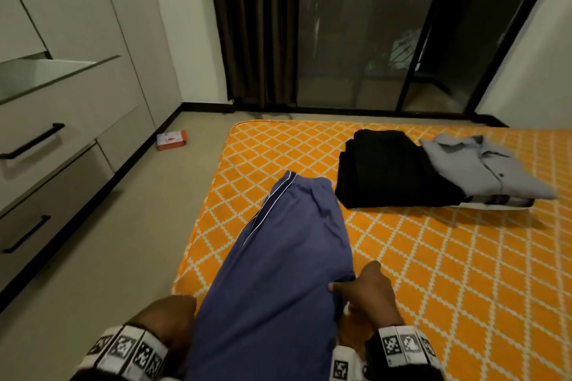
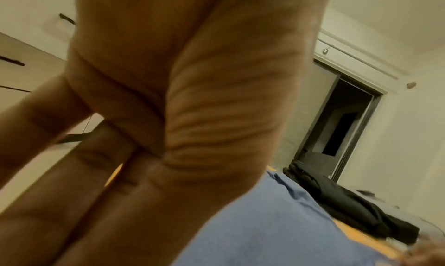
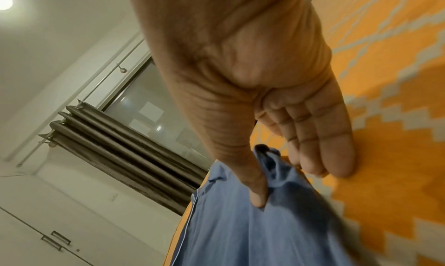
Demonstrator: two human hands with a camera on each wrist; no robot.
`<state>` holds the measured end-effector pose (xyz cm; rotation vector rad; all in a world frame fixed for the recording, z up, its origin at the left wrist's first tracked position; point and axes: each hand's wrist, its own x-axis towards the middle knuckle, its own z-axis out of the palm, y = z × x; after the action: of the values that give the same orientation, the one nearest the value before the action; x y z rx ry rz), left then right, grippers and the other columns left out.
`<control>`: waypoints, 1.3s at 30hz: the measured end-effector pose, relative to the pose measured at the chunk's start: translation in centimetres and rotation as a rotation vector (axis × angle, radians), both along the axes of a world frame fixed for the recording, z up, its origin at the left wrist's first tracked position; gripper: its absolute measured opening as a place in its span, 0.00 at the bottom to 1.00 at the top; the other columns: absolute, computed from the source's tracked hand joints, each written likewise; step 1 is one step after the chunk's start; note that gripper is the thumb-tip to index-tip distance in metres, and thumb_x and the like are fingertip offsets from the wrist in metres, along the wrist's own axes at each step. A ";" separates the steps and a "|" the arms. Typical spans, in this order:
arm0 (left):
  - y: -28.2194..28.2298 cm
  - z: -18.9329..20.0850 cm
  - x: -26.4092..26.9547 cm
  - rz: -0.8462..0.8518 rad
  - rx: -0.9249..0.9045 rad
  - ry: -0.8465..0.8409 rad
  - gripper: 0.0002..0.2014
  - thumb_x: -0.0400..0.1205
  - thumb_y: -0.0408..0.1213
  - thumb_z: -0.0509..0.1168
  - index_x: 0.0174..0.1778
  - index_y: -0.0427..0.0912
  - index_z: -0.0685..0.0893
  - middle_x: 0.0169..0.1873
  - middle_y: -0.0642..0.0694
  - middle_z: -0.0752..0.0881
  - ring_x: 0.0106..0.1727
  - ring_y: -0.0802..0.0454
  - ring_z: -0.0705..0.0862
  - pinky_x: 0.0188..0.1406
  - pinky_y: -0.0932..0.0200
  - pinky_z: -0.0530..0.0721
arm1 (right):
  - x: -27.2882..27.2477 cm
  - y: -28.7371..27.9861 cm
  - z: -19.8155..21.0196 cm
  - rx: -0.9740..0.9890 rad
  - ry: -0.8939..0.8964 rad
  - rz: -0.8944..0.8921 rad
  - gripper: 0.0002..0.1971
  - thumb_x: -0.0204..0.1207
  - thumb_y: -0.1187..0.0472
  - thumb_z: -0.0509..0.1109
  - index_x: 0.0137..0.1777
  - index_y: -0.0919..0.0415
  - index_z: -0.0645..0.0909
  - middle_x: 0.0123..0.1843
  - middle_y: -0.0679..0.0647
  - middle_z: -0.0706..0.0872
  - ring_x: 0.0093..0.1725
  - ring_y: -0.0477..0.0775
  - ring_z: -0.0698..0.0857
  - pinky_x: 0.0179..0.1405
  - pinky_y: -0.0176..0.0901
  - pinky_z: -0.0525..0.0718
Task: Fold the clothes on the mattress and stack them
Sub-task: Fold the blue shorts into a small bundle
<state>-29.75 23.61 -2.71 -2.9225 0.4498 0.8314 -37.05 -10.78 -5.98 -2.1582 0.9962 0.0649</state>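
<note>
Blue trousers (image 1: pixel 288 257): lay lengthwise at lower centre on the orange mattress (image 1: pixel 433 257). Right hand (image 1: pixel 365 291) pinched their right edge, thumb on top. Left hand (image 1: pixel 167 315): fingers straight, contact with cloth unclear. Folded black garment (image 1: pixel 383 170) and grey shirt (image 1: pixel 483 167): upper right.

Orange patterned mattress (image 1: pixel 433 257), blue trousers (image 1: pixel 288 250), black folded garment (image 1: pixel 383 170), grey shirt (image 1: pixel 483 167)

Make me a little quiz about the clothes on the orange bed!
1. True or false: the blue trousers lie on top of the black folded clothes.
2. Which hand pinches the blue trousers' edge: A left hand, B right hand?
3. What colour is the shirt beside the black folded clothes on the mattress?

Key: 1 false; 2 B; 3 grey.
</note>
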 end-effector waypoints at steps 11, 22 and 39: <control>-8.2 -0.9 -0.6 -0.367 -0.168 -0.473 0.45 0.62 0.69 0.65 0.74 0.48 0.78 0.64 0.48 0.85 0.63 0.43 0.88 0.51 0.40 0.90 | 1.1 -4.2 0.0 -0.043 0.250 0.292 0.21 0.52 0.58 0.83 0.46 0.60 0.84 0.41 0.59 0.91 0.41 0.61 0.92 0.38 0.57 0.93; -16.3 -13.6 -9.3 -0.656 -0.477 -0.728 0.22 0.92 0.52 0.52 0.81 0.59 0.77 0.79 0.43 0.79 0.79 0.39 0.79 0.64 0.21 0.76 | 2.9 -4.6 -1.2 -0.048 0.104 0.191 0.32 0.49 0.37 0.91 0.40 0.56 0.79 0.37 0.52 0.88 0.39 0.57 0.89 0.40 0.51 0.89; -15.7 -13.0 -7.3 -0.713 -0.414 -0.831 0.18 0.88 0.56 0.56 0.74 0.59 0.71 0.68 0.65 0.77 0.69 0.63 0.77 0.70 0.41 0.67 | 1.4 -4.5 0.7 -0.285 0.278 0.259 0.32 0.63 0.47 0.89 0.58 0.56 0.74 0.61 0.54 0.83 0.60 0.62 0.86 0.53 0.54 0.87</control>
<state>-37.09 7.95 -15.72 -2.7041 1.5196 -0.5931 -35.61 -15.24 -5.25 -2.5842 0.9148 0.3762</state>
